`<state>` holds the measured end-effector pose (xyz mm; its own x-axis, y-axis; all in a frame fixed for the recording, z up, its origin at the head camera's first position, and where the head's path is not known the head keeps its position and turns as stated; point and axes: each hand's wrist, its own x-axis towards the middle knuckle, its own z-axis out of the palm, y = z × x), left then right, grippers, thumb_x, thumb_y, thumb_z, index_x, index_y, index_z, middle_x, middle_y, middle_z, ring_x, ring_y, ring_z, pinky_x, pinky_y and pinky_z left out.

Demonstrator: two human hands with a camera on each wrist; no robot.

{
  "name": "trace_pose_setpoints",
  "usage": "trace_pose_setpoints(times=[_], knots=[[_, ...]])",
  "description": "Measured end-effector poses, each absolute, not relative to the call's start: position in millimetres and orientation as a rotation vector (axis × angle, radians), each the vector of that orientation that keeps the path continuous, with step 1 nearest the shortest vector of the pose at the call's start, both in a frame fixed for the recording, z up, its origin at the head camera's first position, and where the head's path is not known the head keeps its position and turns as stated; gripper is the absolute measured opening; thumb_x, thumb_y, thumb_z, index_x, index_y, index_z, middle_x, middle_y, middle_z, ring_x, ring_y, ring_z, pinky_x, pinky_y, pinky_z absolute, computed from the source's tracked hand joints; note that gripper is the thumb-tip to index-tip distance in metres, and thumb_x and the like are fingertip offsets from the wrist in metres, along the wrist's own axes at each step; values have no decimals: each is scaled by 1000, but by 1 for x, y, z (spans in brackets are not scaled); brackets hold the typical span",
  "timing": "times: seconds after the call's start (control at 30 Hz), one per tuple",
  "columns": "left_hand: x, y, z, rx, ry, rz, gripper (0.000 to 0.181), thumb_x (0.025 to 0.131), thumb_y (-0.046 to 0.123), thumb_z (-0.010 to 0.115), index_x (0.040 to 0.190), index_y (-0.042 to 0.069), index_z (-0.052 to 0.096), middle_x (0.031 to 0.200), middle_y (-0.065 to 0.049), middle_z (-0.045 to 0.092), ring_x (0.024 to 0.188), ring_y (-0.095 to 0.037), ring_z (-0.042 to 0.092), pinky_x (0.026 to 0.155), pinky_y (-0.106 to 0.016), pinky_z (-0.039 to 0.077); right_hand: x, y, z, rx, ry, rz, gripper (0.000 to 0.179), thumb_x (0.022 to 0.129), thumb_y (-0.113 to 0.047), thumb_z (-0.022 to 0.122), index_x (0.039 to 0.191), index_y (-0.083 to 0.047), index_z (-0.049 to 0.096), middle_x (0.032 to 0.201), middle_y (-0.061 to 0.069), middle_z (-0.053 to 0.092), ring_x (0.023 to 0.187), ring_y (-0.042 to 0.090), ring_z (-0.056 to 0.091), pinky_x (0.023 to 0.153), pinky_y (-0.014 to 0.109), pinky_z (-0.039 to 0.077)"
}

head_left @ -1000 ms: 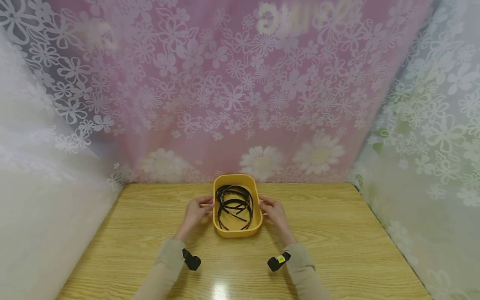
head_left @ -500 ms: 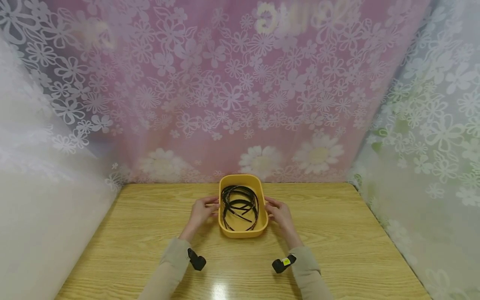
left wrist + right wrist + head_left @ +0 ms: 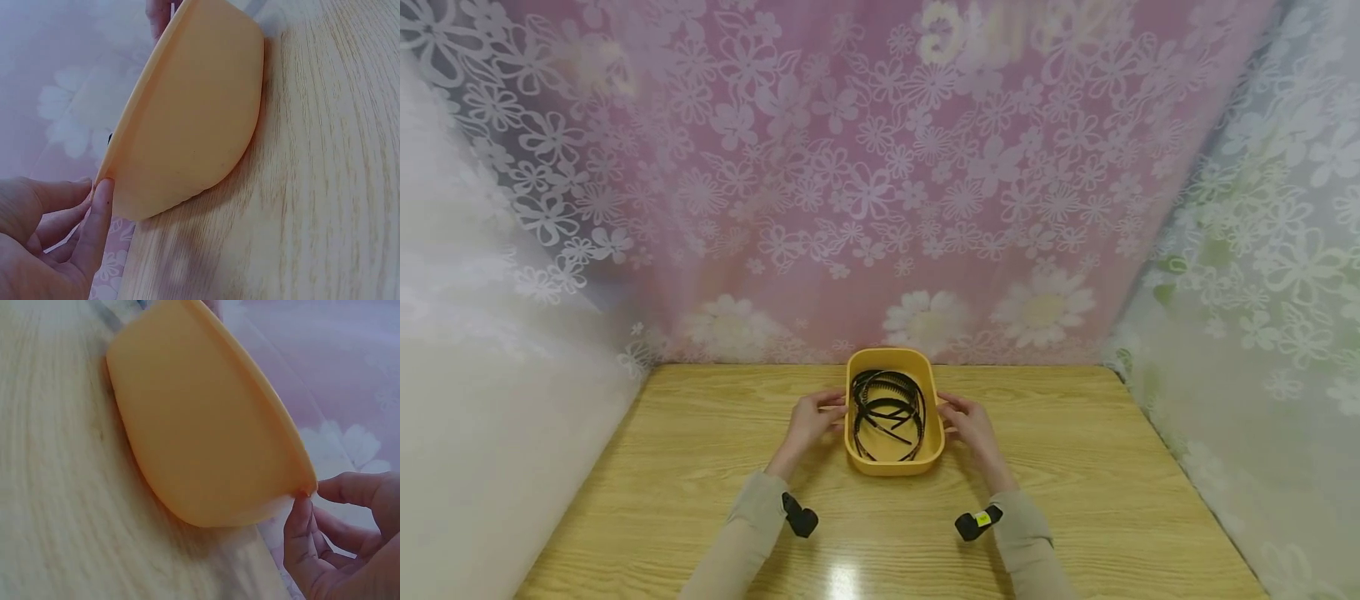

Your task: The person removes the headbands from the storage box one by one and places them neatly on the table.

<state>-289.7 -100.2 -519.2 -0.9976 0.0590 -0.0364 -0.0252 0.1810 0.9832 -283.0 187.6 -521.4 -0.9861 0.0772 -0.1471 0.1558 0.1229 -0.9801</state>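
A grip from both flanks: the tub (image 3: 895,469) was held level across, its left rim pinched by the left hand (image 3: 808,419), its right rim pinched by the right hand (image 3: 972,423)! Thumb and fingers were pressed in close on the edge, as was shown from each wrist. The tub was placed near the far edge of the counter (image 3: 1097,467), roughly at the middle, with its open top turned up. Its base was seen close to the counter, though whether it was fully rested there could not be told. And inside, what a tangle! Several headbands (image 3: 889,404) were looped across one another, all dark, some toothed; their exact number could not be made out. The sleeves (image 3: 758,504) were stretched toward the near side, and on each wrist a black camera (image 3: 800,518) was worn, the right one marked by a yellow label (image 3: 982,518). Behind, the counter was backed by a flower-patterned pink curtain (image 3: 865,192), and a bright glare (image 3: 842,581) was thrown off the nearer surface
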Motion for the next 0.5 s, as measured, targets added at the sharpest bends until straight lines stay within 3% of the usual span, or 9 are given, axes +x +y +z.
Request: trace_pose_setpoints(times=[0.5], knots=[[-301,-98,-518,-42,2295,1962,39,98,2,65,137,-5,60,125,-25,64,102,-31,70,86,-46,60,-309,194,-519,154,2353,-1896,38,104,-13,60,139,2,59,106,17,69,71,13,62,70,35,60]])
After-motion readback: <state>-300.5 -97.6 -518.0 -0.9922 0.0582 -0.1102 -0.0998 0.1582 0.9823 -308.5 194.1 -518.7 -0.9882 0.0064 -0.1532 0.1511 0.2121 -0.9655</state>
